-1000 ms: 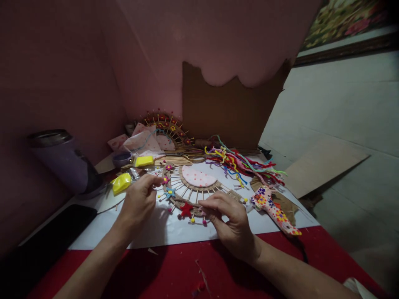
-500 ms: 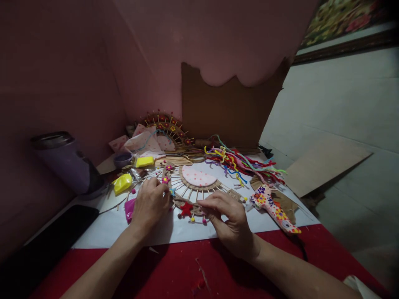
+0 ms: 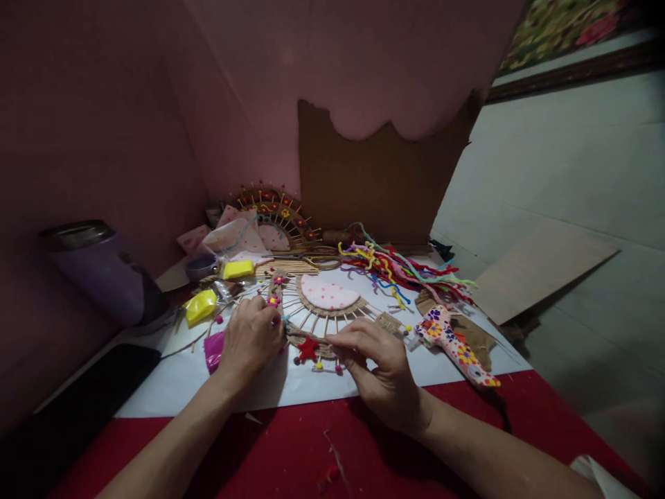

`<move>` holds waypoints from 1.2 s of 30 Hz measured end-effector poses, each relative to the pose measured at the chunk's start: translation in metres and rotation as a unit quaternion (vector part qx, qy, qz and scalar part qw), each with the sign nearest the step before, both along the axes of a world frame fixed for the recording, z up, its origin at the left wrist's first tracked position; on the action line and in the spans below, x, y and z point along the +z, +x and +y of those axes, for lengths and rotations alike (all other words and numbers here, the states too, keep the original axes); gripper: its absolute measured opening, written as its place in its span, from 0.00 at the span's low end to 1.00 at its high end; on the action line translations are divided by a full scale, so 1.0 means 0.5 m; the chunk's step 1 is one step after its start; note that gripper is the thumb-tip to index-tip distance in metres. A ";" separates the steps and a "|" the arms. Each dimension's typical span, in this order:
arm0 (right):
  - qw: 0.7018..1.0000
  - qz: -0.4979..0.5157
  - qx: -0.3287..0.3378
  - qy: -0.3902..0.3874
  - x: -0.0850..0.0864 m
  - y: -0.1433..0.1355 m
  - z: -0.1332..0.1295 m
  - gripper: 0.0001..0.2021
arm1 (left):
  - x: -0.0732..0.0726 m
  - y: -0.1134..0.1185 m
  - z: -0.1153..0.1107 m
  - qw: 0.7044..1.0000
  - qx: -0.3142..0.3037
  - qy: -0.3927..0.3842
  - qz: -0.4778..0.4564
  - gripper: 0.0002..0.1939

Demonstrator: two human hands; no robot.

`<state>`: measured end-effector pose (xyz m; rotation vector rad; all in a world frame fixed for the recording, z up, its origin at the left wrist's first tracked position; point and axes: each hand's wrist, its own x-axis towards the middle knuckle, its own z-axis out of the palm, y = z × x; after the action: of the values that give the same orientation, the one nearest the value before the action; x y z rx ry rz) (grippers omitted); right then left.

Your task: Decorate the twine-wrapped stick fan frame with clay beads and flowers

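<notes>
A half-round craft [image 3: 332,292] of twine-wrapped arcs, thin sticks and a pink dotted centre lies on white paper. A red star [image 3: 308,348], pink flowers [image 3: 273,301] and small coloured balls decorate its outer rim. My left hand [image 3: 252,339] is closed over the rim's left part, fingers curled; its fingertips and a blue piece are mostly hidden. My right hand [image 3: 382,367] sits at the near rim, right of the red star, thumb and fingers brought together in a pinch. What lies between them is too small to make out.
A purple tumbler [image 3: 111,277] and dark phone-like slab [image 3: 98,381] stand left, near yellow [image 3: 200,307] and magenta packets [image 3: 213,351]. Behind are scissors [image 3: 322,260], pipe cleaners [image 3: 405,274] and a second half-round craft [image 3: 280,208]. A flower-patterned glue gun-like object [image 3: 457,346] lies right.
My left hand's fingers have shifted slightly and cover more of the blue piece on the rim. The right hand keeps its pinch at the rim. The whole view has drifted a little.
</notes>
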<state>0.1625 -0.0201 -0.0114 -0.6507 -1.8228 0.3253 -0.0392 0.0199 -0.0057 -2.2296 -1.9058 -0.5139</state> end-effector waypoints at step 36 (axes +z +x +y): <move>1.000 -0.010 0.006 -0.012 -0.002 -0.002 -0.004 0.12 | 0.023 0.030 -0.049 0.648 -0.226 -0.279 -0.672 0.13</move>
<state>0.1616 -0.0219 -0.0127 -0.6634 -1.8455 0.3501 -0.0245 -0.0045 0.0056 -3.0671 -1.9899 -2.5979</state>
